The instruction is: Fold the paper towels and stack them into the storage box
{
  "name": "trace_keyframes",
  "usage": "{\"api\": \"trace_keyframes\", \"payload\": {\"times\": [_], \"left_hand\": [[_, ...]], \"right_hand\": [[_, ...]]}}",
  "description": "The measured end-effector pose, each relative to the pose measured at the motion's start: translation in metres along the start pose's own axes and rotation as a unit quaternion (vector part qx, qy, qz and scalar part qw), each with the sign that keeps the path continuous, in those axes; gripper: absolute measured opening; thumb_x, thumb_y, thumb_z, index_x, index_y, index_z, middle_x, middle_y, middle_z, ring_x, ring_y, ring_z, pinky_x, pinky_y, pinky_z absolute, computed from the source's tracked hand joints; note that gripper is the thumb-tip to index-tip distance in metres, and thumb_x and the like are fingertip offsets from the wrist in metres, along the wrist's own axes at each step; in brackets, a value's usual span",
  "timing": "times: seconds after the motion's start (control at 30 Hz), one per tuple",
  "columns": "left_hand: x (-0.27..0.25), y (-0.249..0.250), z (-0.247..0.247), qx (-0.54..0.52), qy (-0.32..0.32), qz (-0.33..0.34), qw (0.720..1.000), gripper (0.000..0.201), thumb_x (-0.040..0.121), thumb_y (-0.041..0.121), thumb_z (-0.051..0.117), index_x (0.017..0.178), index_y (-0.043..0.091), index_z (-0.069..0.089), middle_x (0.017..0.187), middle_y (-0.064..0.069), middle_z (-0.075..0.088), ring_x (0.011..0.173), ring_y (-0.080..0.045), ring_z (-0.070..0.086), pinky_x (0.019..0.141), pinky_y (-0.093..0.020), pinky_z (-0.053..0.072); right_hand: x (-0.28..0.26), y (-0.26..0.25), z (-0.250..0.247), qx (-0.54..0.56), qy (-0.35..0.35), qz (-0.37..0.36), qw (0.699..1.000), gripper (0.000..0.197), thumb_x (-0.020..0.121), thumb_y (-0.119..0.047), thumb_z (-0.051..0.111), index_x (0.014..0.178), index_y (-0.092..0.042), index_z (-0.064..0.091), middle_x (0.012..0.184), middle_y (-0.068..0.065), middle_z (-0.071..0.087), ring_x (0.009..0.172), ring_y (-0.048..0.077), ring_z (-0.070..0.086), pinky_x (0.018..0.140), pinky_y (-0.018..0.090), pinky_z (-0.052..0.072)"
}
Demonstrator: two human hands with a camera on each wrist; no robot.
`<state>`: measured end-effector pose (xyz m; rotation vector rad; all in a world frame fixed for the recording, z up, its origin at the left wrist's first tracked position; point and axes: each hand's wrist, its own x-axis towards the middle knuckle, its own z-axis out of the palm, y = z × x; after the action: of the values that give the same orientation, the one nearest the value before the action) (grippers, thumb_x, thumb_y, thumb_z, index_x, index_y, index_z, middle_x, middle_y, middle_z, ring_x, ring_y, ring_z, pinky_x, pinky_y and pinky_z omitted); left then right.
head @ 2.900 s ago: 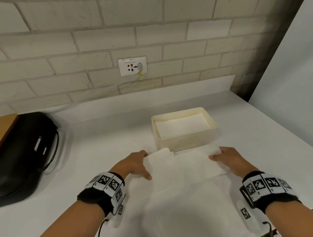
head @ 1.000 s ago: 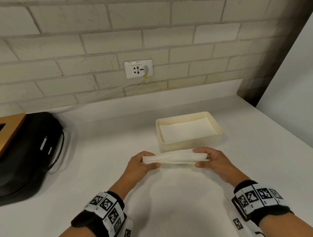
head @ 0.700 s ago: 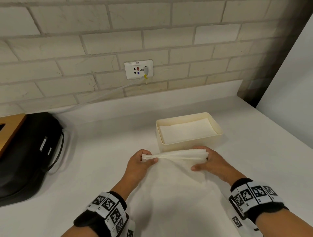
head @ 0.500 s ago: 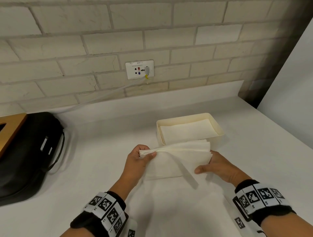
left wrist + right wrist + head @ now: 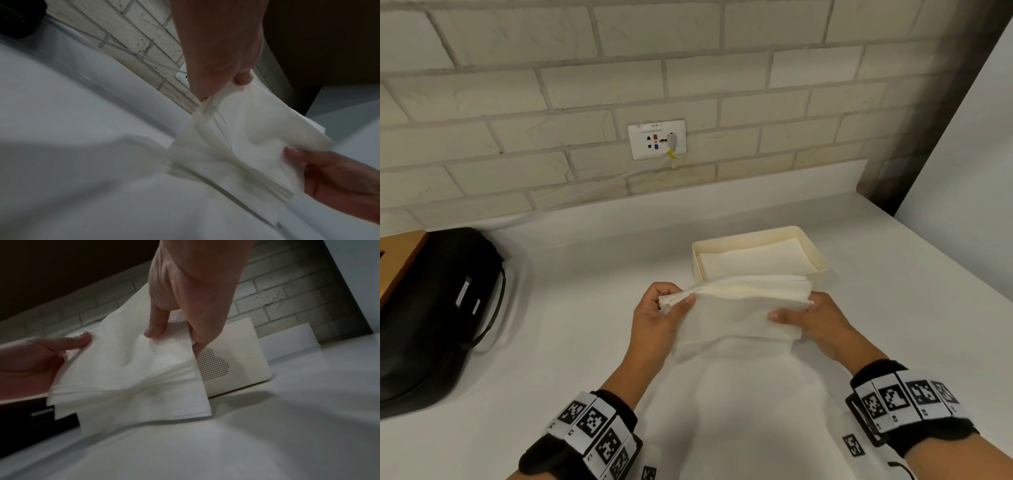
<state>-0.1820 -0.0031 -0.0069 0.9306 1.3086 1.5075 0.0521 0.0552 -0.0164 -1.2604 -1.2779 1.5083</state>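
A folded white paper towel [image 5: 743,308] hangs lifted above the counter, just in front of the cream storage box [image 5: 815,253]. My left hand [image 5: 657,315] pinches its left end, where several layers bunch together [image 5: 207,104]. My right hand [image 5: 811,318] holds the right end, thumb on the near face [image 5: 156,327] and fingers behind. The towel's lower flap droops loose [image 5: 144,402]. Inside the box lies a flat stack of folded towels [image 5: 753,260]. More white towel sheets [image 5: 750,404] are spread on the counter under my wrists.
A black bag [image 5: 431,308] sits at the left on the white counter [image 5: 571,308], next to a wooden object [image 5: 397,253]. A brick wall with a socket plate [image 5: 656,138] and a plugged-in cable rises behind. A white panel [image 5: 969,164] stands at the right.
The compact folded towel held between both hands rose toward the box and its lower flap dropped open. My right hand shifted under and onto the right end.
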Motion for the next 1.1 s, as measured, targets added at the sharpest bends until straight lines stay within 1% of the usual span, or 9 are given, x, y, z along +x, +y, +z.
{"api": "trace_keyframes", "payload": {"times": [0.17,0.27,0.4,0.57,0.7,0.8,0.87,1.0,1.1], "left_hand": [[0.002,0.005,-0.007,0.016,-0.056,0.016,0.998,0.034,0.071,0.000,0.076,0.089,0.025,0.059,0.087,0.008,0.065,0.075,0.000,0.065,0.061,-0.010,0.052],[0.001,-0.006,-0.011,0.096,-0.052,-0.020,0.994,0.038,0.066,0.010,0.083,0.095,0.025,0.063,0.099,0.004,0.070,0.093,-0.012,0.068,0.073,-0.018,0.057],[0.000,-0.026,-0.014,0.095,-0.031,-0.060,0.993,0.036,0.064,0.006,0.084,0.091,0.022,0.066,0.097,0.001,0.071,0.089,-0.014,0.067,0.078,-0.023,0.056],[0.001,-0.032,-0.014,0.121,-0.045,-0.060,0.990,0.041,0.063,0.001,0.083,0.087,0.028,0.064,0.093,0.008,0.064,0.086,-0.010,0.060,0.073,-0.015,0.048],[0.007,-0.035,-0.017,0.116,-0.059,-0.092,0.987,0.059,0.062,0.004,0.085,0.102,0.036,0.055,0.103,0.007,0.064,0.098,-0.016,0.060,0.086,-0.027,0.052],[0.011,-0.034,-0.016,0.162,-0.038,-0.080,0.983,0.050,0.064,0.010,0.085,0.096,0.035,0.055,0.103,0.004,0.062,0.100,-0.021,0.058,0.089,-0.035,0.051],[0.013,-0.026,-0.014,0.160,-0.023,-0.056,0.985,0.038,0.064,0.011,0.085,0.086,0.028,0.060,0.093,0.001,0.065,0.092,-0.023,0.061,0.080,-0.034,0.053],[0.016,-0.012,-0.012,0.060,-0.033,-0.042,0.997,0.030,0.069,0.000,0.079,0.085,0.019,0.062,0.084,0.002,0.064,0.078,-0.014,0.062,0.059,-0.014,0.053],[0.017,-0.017,-0.013,0.089,-0.051,-0.081,0.991,0.036,0.070,0.002,0.079,0.095,0.020,0.060,0.091,0.003,0.060,0.087,-0.017,0.059,0.068,-0.017,0.051]], "right_hand": [[0.003,0.001,-0.005,0.080,-0.026,-0.036,0.996,0.082,0.017,-0.040,0.095,0.092,-0.017,0.071,0.088,-0.002,0.076,0.084,0.012,0.072,0.073,0.027,0.059],[0.004,0.005,-0.009,0.068,-0.047,-0.027,0.996,0.077,0.023,-0.030,0.096,0.095,-0.020,0.069,0.090,-0.004,0.076,0.088,0.013,0.071,0.074,0.026,0.059],[0.005,0.019,-0.006,-0.006,-0.051,0.014,0.999,0.081,0.019,-0.035,0.095,0.094,-0.022,0.069,0.090,-0.004,0.074,0.089,0.013,0.069,0.083,0.027,0.054],[0.007,0.028,-0.002,-0.054,-0.039,0.039,0.997,0.045,0.059,0.003,0.084,0.097,-0.015,0.069,0.092,0.004,0.070,0.095,0.023,0.063,0.073,0.023,0.048],[0.010,0.029,-0.003,-0.078,-0.051,0.050,0.994,0.049,0.059,0.002,0.084,0.101,-0.019,0.069,0.102,0.005,0.070,0.102,0.022,0.063,0.095,0.033,0.048],[0.009,0.026,-0.002,-0.065,-0.041,0.060,0.995,0.047,0.065,-0.001,0.081,0.108,-0.010,0.067,0.101,0.006,0.070,0.101,0.022,0.063,0.096,0.033,0.047],[0.008,0.019,0.000,-0.034,-0.042,0.051,0.997,0.049,0.058,-0.011,0.086,0.103,-0.009,0.067,0.092,0.004,0.072,0.089,0.019,0.067,0.085,0.031,0.054],[0.008,0.010,-0.002,0.022,-0.036,0.003,0.999,0.081,0.014,-0.043,0.094,0.088,-0.019,0.072,0.081,-0.003,0.076,0.075,0.011,0.072,0.059,0.025,0.058],[0.007,0.014,-0.005,-0.021,-0.057,0.027,0.998,0.061,0.040,-0.018,0.093,0.095,-0.026,0.069,0.094,-0.003,0.074,0.095,0.017,0.068,0.076,0.024,0.055]]}}
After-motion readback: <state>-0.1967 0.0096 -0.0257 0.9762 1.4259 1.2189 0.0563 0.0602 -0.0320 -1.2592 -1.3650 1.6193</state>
